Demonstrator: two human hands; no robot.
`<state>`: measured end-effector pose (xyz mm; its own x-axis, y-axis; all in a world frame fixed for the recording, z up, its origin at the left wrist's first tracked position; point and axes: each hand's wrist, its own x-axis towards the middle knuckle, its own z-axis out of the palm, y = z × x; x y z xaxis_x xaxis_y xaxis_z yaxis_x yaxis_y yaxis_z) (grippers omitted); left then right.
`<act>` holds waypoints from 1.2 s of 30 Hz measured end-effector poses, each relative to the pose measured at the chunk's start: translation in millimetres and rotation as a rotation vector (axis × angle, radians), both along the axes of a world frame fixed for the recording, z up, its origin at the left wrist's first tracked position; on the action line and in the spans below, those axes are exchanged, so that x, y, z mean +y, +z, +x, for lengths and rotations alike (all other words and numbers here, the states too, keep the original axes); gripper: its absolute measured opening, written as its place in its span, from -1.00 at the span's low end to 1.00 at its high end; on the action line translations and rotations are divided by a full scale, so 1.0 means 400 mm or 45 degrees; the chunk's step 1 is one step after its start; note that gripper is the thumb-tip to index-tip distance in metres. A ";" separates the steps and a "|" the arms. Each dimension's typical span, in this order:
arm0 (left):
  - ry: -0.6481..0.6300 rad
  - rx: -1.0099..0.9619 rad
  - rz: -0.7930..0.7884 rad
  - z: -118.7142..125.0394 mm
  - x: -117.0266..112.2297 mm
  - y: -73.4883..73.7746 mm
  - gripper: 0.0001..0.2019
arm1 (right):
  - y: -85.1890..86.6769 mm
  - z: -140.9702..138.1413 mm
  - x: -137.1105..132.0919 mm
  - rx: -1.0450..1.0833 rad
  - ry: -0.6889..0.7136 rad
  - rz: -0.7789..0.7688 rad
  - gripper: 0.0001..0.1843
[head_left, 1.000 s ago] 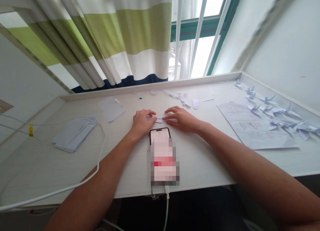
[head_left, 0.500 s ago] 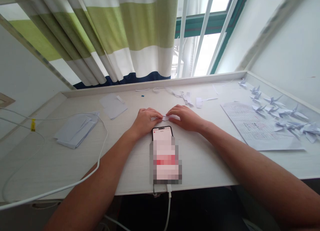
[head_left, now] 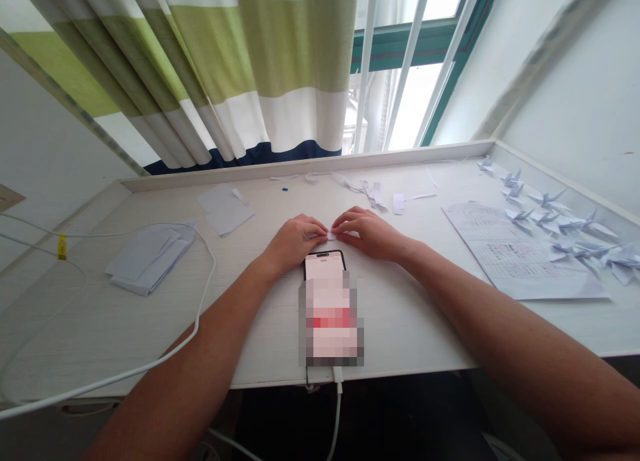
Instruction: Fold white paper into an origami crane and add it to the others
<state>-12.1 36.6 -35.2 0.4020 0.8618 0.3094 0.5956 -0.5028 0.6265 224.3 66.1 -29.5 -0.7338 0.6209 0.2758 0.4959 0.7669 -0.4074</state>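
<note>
Pinching paper (head_left: 331, 236); left hand (head_left: 295, 239), right hand (head_left: 370, 234) both near-closed; white desk (head_left: 405, 328); striped curtain (head_left: 295, 54)

"What finish is the tabletop (head_left: 400, 328) showing?"

"It's looking matt and faintly streaked, like painted wood."

"The cranes (head_left: 549, 200) lining its right edge?"

"They're looking like matt paper, as is the small piece (head_left: 331, 235) between the fingers (head_left: 314, 228)."

"The curtain (head_left: 300, 54) hanging beyond the far edge?"

"It's looking like soft cloth; the cable (head_left: 120, 379) crossing the near left corner, like smooth plastic."
</note>
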 end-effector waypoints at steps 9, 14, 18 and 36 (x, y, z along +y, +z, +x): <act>0.021 0.046 -0.031 0.006 0.000 0.011 -0.91 | -0.009 0.001 0.005 0.077 -0.008 -0.050 -0.76; 0.028 0.069 -0.030 0.007 0.000 0.013 -0.88 | -0.009 0.000 0.004 0.063 -0.014 -0.029 -0.78; 0.026 0.071 -0.016 0.008 0.000 0.012 -0.92 | -0.010 -0.003 0.006 0.049 -0.033 -0.016 -0.80; 0.006 0.081 -0.015 0.008 0.005 0.009 -0.83 | -0.014 -0.005 0.006 0.110 -0.050 -0.047 -0.81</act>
<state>-8.9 38.5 -31.7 0.4162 0.8673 0.2730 0.6367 -0.4923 0.5934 222.5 68.7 -35.2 -0.6832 0.6595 0.3136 0.4867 0.7314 -0.4776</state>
